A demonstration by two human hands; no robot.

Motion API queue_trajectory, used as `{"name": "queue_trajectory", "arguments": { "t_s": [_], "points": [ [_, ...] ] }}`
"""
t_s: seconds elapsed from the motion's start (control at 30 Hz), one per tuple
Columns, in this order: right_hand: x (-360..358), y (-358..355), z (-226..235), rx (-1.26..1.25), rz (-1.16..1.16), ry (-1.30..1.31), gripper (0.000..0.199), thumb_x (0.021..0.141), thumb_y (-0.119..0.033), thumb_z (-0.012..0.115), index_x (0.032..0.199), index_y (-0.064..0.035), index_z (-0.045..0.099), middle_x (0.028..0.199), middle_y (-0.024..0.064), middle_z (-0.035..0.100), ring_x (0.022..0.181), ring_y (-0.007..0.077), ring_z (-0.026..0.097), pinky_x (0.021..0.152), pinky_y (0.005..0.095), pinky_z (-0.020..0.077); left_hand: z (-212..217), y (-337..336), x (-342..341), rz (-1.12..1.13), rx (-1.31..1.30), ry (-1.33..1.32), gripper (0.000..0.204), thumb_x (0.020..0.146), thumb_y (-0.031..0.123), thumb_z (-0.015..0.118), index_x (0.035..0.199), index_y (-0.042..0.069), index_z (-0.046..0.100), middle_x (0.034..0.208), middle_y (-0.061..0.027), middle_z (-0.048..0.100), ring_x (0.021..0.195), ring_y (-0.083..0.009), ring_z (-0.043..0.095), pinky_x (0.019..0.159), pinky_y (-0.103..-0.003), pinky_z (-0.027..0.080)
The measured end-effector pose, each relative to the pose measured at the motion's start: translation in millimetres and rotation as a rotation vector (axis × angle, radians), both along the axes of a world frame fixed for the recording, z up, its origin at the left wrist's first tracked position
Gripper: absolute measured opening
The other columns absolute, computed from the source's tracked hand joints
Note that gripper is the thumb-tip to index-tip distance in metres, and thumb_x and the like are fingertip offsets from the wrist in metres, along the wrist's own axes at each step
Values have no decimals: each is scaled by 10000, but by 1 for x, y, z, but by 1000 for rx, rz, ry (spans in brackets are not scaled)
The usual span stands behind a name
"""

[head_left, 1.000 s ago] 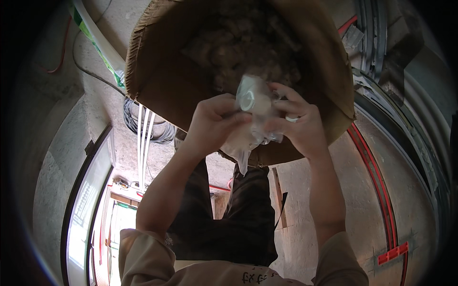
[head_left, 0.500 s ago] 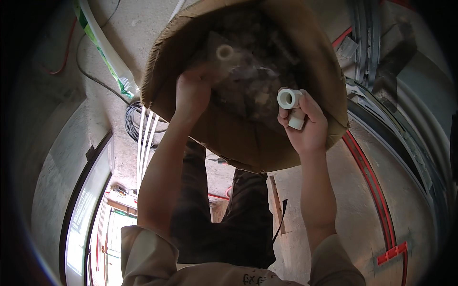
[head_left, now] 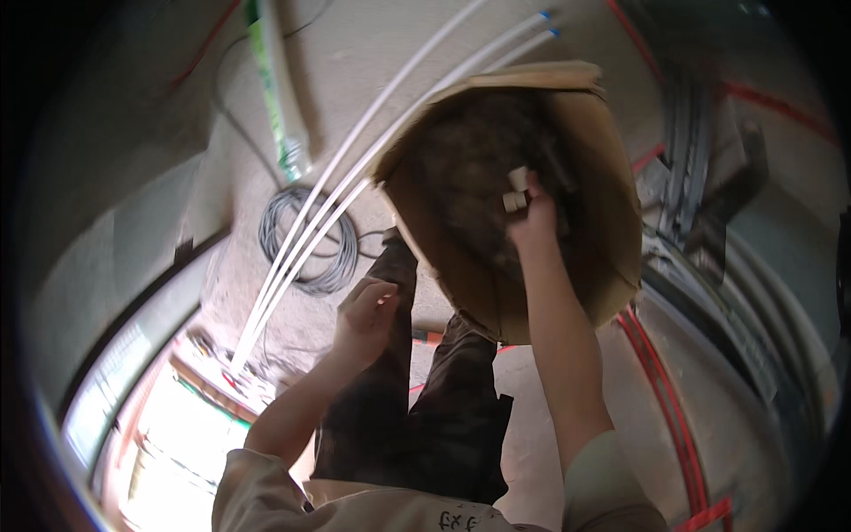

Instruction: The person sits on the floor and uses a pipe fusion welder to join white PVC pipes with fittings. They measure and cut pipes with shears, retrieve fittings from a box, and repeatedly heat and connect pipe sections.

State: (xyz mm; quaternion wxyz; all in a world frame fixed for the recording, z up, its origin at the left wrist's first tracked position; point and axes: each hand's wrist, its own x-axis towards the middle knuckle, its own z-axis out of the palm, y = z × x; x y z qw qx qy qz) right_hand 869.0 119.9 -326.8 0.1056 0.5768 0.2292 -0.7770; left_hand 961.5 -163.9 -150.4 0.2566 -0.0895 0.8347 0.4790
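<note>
In my right hand (head_left: 537, 220) is a white plastic pipe fitting (head_left: 514, 201), its short sockets showing past the fingers. That hand reaches into a large brown cardboard box (head_left: 470, 297). Dark, blurred contents fill the box's inside, and I cannot make out single pieces. My left hand (head_left: 365, 321) is outside the box at its lower left, above my trouser leg. Its fingers are curled in, and whatever they may hold is hidden.
Long white pipes (head_left: 335, 199) with blue ends run along the box's left side. A coil of grey cable (head_left: 332, 282) lies on the concrete floor beneath them. A plastic-wrapped length (head_left: 282, 124) lies farther left. Metal channels (head_left: 687, 160) and red conduit (head_left: 665, 390) are on the right.
My left hand has come out of the box and moved down toward me. The right hand, still holding the fitting, has moved slightly left. The view has shifted, showing more floor and pipes.
</note>
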Motion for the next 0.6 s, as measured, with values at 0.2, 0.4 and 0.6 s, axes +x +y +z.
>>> {"name": "queue_trajectory", "arguments": {
  "t_s": [0.2, 0.4, 0.6],
  "points": [
    [-14, 39, -6, 324, 266, 29, 357, 998, -382, 592, 1218, -105, 636, 1140, 83, 665, 1115, 264, 613, 996, 456, 478, 31, -88, 147, 242, -225, -380, 244, 880, 159, 692, 1055, -6, 654, 971, -163, 669, 864, -302, 671, 769, -391, 530],
    [107, 81, 97, 440, 847, 65, 391, 963, -35, 555, 1354, -62, 546, 1174, 85, 609, 960, 211, 635, 883, 320, 565, 81, -105, 417, 651, -344, -748, 307, 843, 267, 662, 987, -2, 694, 934, -223, 703, 905, -406, 673, 802, -476, 526],
    [181, 123, 204, 530, 1209, -392, 133, 976, -270, 624, 914, -152, 618, 715, -16, 597, 527, 126, 544, 417, 239, 414, 117, -54, 620, 1127, -297, -1050, 259, 737, 214, 718, 884, 2, 728, 898, -226, 718, 893, -373, 701, 820, -435, 558]
  ]
}}
